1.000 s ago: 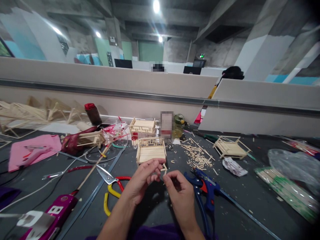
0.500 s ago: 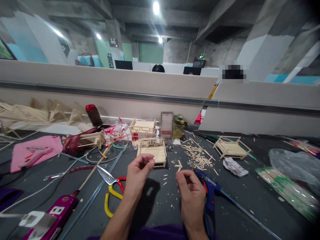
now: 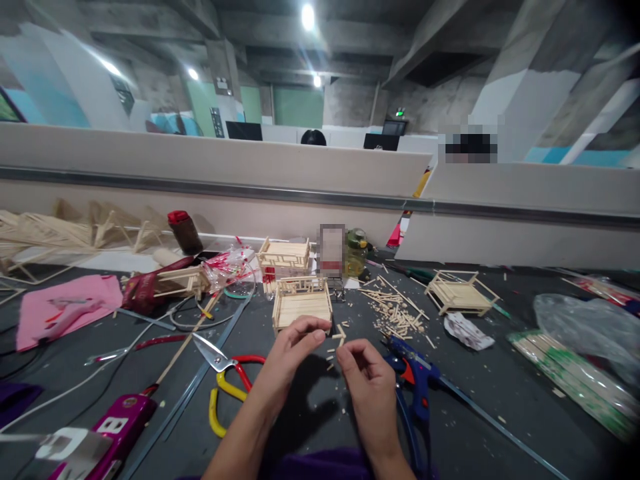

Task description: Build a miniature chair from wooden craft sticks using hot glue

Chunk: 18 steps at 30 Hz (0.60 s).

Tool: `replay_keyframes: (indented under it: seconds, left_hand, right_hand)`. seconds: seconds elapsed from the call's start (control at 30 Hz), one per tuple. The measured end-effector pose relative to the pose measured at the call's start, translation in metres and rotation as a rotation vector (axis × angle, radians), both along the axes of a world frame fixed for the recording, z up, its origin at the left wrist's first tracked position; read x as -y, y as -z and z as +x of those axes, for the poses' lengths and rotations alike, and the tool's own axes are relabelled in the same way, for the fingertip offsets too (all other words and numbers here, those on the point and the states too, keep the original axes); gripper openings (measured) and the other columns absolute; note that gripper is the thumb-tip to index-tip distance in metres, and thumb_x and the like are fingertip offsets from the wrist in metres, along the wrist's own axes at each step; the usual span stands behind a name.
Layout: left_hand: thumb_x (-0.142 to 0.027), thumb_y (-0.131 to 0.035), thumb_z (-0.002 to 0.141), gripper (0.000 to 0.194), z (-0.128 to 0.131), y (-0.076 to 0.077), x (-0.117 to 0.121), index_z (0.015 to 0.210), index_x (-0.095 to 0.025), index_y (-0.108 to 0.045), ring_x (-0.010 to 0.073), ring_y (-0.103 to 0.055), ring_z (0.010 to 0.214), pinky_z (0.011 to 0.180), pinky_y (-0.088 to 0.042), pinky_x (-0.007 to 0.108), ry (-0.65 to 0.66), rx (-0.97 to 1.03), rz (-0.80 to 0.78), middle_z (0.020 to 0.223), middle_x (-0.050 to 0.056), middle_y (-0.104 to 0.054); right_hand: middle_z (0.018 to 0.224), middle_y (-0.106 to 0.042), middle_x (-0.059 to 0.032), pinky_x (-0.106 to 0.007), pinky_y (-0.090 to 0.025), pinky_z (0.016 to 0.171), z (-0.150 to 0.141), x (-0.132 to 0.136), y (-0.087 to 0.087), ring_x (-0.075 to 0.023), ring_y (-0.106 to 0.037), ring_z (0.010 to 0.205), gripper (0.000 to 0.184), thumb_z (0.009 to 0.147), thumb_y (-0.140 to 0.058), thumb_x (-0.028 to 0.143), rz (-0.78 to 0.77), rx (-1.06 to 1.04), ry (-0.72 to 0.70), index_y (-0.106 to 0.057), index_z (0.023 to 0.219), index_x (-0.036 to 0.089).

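My right hand (image 3: 369, 380) is closed in a pinch around a small wooden stick piece (image 3: 341, 331), whose pale ends poke out above the fingertips. To its left, my left hand (image 3: 300, 350) hovers with fingers stretched forward and the thumb a little apart; nothing shows in it. Just beyond the left fingers sits a miniature wooden bench (image 3: 303, 308) made of sticks, with a railing at the back. A blue hot glue gun (image 3: 423, 377) lies right beside my right hand. Red and yellow handled scissors (image 3: 225, 370) lie left of my left forearm.
Cut stick pieces (image 3: 397, 310) are piled behind the glue gun. More stick models stand at the back (image 3: 284, 253) and right (image 3: 463, 293). A magenta power strip (image 3: 125, 423) and cables lie left, a pink glue gun (image 3: 75, 313) on pink cloth, a stick packet (image 3: 570, 380) right.
My right hand has moved left with the stick piece. My left hand has moved right, its fingers straighter, so the two hands are closer together.
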<state>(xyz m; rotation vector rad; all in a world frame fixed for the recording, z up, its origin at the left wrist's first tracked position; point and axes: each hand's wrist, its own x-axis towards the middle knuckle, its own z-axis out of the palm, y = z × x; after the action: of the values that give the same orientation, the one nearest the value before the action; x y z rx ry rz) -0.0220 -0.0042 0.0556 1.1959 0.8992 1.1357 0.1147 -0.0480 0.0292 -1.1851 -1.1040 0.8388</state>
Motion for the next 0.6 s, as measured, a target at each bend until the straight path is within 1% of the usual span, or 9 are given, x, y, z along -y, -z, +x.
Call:
replay_keyframes:
  seconds: [0.07, 0.17, 0.37, 0.47, 0.53, 0.6]
  left_hand:
    - [-0.037, -0.068, 0.078, 0.023, 0.0, 0.0, 0.0, 0.088, -0.016, -0.073, 0.0197, -0.055, 0.091, 0.082, -0.039, 0.026, 0.058, 0.01, -0.044, 0.09, 0.005, -0.067]
    - [-0.033, -0.071, 0.075, 0.018, 0.0, 0.001, -0.001, 0.08, -0.015, -0.07, 0.0165, -0.052, 0.08, 0.076, -0.038, 0.025, 0.08, 0.028, -0.101, 0.079, 0.003, -0.063]
    - [-0.028, -0.071, 0.074, 0.014, -0.001, 0.002, 0.0, 0.073, -0.015, -0.067, 0.0147, -0.048, 0.075, 0.072, -0.037, 0.024, 0.136, 0.042, -0.118, 0.073, 0.001, -0.059]
    - [-0.026, -0.072, 0.073, 0.013, -0.001, 0.002, 0.0, 0.07, -0.015, -0.066, 0.0139, -0.048, 0.073, 0.071, -0.037, 0.023, 0.135, 0.047, -0.124, 0.071, 0.001, -0.057]
    - [-0.025, -0.073, 0.073, 0.013, -0.002, 0.002, -0.001, 0.07, -0.015, -0.066, 0.013, -0.047, 0.071, 0.07, -0.037, 0.023, 0.124, 0.066, -0.135, 0.07, 0.0, -0.057]
    - [-0.026, -0.075, 0.072, 0.014, -0.004, 0.004, -0.004, 0.07, -0.015, -0.067, 0.0117, -0.048, 0.07, 0.067, -0.037, 0.021, 0.102, 0.099, -0.158, 0.07, 0.0, -0.057]
  right_hand:
    - [0.066, -0.058, 0.001, -0.02, -0.042, 0.057, -0.002, 0.0, -0.001, -0.0127, -0.052, 0.061, 0.024, 0.085, -0.063, 0.039, 0.01, 0.052, -0.036, -0.063, 0.074, 0.018]
    - [0.065, -0.059, 0.0011, -0.02, -0.041, 0.055, -0.003, 0.001, 0.0, -0.0124, -0.052, 0.059, 0.023, 0.086, -0.061, 0.037, 0.034, 0.137, -0.063, -0.064, 0.074, 0.018]
    - [0.067, -0.058, 0.0021, -0.02, -0.039, 0.055, -0.002, 0.0, 0.006, -0.0115, -0.05, 0.058, 0.02, 0.089, -0.059, 0.034, 0.061, 0.248, -0.107, -0.063, 0.076, 0.019]
    - [0.067, -0.057, 0.0022, -0.02, -0.039, 0.055, -0.003, -0.001, 0.007, -0.0116, -0.05, 0.058, 0.023, 0.09, -0.058, 0.037, 0.047, 0.272, -0.115, -0.062, 0.076, 0.019]
    - [0.069, -0.058, 0.0018, -0.02, -0.04, 0.055, -0.003, 0.001, 0.004, -0.0121, -0.052, 0.059, 0.024, 0.09, -0.058, 0.04, 0.038, 0.302, -0.124, -0.062, 0.077, 0.02]
    - [0.071, -0.061, 0.0009, -0.021, -0.041, 0.057, 0.003, 0.005, -0.003, -0.013, -0.055, 0.062, 0.027, 0.092, -0.055, 0.042, 0.03, 0.377, -0.109, -0.063, 0.079, 0.021]
